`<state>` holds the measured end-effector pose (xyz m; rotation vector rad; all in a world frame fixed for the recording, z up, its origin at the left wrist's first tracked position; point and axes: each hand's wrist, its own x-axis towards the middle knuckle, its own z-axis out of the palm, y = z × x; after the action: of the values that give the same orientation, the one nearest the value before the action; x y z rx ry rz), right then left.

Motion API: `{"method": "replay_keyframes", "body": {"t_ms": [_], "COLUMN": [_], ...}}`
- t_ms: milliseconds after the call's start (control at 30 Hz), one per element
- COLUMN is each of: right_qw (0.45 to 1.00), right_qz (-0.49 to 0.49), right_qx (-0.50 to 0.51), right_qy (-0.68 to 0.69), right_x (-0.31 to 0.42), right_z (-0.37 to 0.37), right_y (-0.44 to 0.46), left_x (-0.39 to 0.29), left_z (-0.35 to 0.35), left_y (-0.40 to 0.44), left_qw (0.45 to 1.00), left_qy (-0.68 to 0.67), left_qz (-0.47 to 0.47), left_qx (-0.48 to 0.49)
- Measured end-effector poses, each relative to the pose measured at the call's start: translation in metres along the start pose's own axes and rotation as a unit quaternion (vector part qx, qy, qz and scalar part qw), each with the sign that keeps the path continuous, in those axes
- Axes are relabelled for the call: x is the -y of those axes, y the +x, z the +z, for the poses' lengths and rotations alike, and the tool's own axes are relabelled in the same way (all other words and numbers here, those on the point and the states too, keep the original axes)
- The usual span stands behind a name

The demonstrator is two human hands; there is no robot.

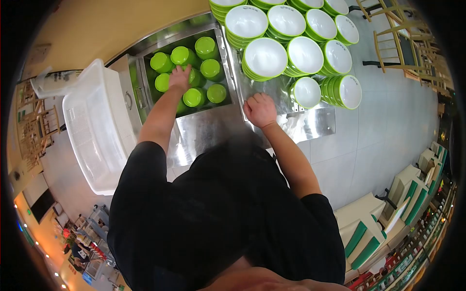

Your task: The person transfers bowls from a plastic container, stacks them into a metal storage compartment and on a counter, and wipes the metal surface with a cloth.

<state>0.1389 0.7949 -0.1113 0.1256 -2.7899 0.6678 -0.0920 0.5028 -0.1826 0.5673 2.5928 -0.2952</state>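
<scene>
My left hand (179, 79) reaches down into a steel compartment (206, 109) at the upper left. Its fingers are spread over a green upturned cup-like vessel (194, 77) in the middle of a group; whether they grip it cannot be made out. Around it stand several more such vessels, among them one (206, 47) at the back right and one (193, 97) at the front. On the steel counter (259, 87) right of the compartment rests my right hand (261, 109), its fingers curled in and nothing visible in them. Stacked bowls (266, 57), white inside and green outside, are just beyond it.
More bowl stacks fill the counter's back right, and one stack (342, 92) lies tilted at its right edge. A white perforated plastic basket (97, 126) stands to the left. Wooden chairs (388, 46) are at the upper right, cushioned benches (364, 228) at the lower right.
</scene>
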Motion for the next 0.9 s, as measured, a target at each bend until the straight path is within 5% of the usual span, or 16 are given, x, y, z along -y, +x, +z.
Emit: {"method": "replay_keyframes", "body": {"t_ms": [267,367,533,667,833,900], "right_qw": [1.0,1.0,1.0,1.0,0.999,0.997], "right_qz": [-0.008,-0.008,-0.017,-0.018,-0.021,-0.034], "right_qx": [0.005,0.012,-0.013,-0.024,-0.046,-0.065], "right_qy": [-0.001,-0.003,0.002,-0.001,-0.003,0.011], "right_x": [0.001,0.001,0.0,0.001,0.0,-0.001], "right_z": [-0.003,-0.003,-0.001,-0.001,0.0,0.002], "right_y": [0.003,0.002,-0.001,-0.005,-0.008,-0.01], "left_x": [-0.004,-0.017,-0.063,-0.108,-0.14,-0.137], "left_z": [0.035,0.03,0.053,0.058,0.095,0.11], "left_y": [0.004,-0.018,-0.066,-0.133,-0.18,-0.182], "left_qw": [0.997,0.986,0.906,0.872,0.848,0.826], "left_qy": [-0.053,-0.038,-0.288,-0.371,-0.51,-0.538], "left_qz": [-0.042,-0.01,0.073,0.097,0.061,0.094], "left_qx": [-0.041,-0.16,-0.303,-0.305,-0.129,-0.143]}}
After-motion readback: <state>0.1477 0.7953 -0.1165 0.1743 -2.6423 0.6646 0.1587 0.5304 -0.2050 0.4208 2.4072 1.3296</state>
